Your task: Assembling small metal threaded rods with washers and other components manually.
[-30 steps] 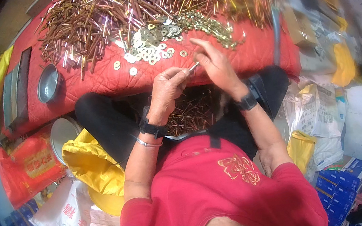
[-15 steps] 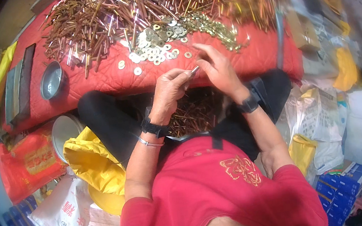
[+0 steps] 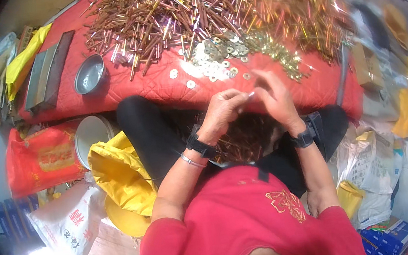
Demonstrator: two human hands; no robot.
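Hands: two; the left hand pinches one slim metal piece between thumb and fingertips; the right hand, blurred, has its fingers parted and loosely curved beside it; whether it touches the piece, I cannot tell.
Metal piece: one, between the hands, just off the near edge of the red quilted cover.
Copper-coloured rods: one large heap on the cover, too many to count; more rods lie between the legs.
Flat washers: one cluster, overlapping, uncountable; two lie together just left of it, one more nearer the lap.
Small brass-coloured pieces: one strewn patch right of the washers, uncountable.
Metal bowl: one, left on the cover.
Wrist straps: two, black, one per wrist.
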